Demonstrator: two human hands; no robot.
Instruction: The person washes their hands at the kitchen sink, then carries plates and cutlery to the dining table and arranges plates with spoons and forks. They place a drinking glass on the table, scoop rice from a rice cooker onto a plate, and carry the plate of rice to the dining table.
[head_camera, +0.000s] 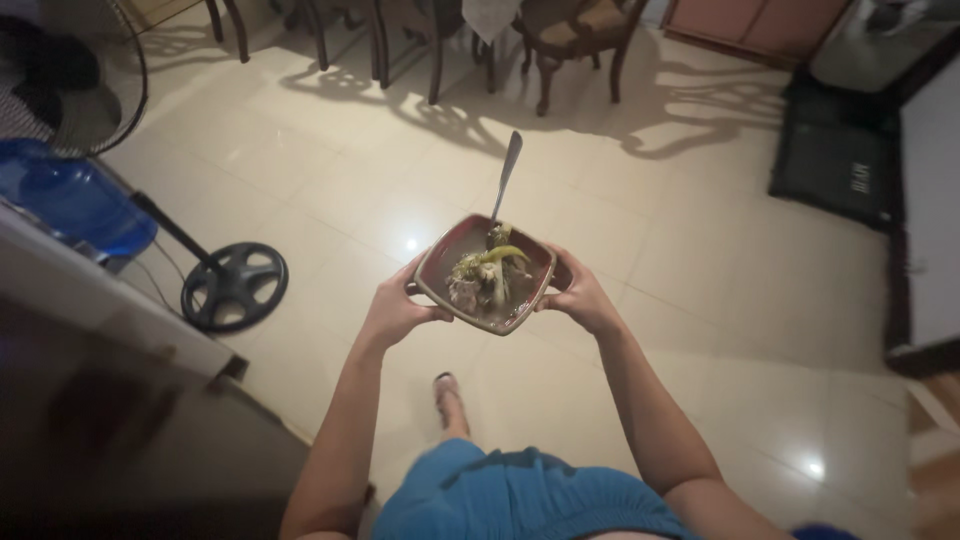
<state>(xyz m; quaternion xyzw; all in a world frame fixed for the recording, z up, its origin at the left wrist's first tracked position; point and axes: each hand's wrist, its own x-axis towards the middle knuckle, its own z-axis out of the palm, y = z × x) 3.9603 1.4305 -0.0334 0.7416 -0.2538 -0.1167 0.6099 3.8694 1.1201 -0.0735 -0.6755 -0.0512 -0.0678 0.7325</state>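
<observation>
Bowl: a square reddish bowl (443, 262) of soup with greens, carried level between both hands above the tiled floor (700, 230).
Spoon: a metal spoon (506, 172) stands in the soup, its handle leaning away.
Left hand: the left hand (398, 306) is curled around the bowl's left rim, thumb on top.
Right hand: the right hand (578, 296) grips the right rim likewise.
Beyond: a fan base (234, 285) left of the left hand.

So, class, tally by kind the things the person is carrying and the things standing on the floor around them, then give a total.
Bowls: 1, square bowl of soup, held by left hand and right hand
Spoons: 1, spoon standing in it
Fans: 1, standing fan
Water bottles: 1, blue water bottle
Chairs: 1 clearly shown, wooden chair
Total: 5
</observation>
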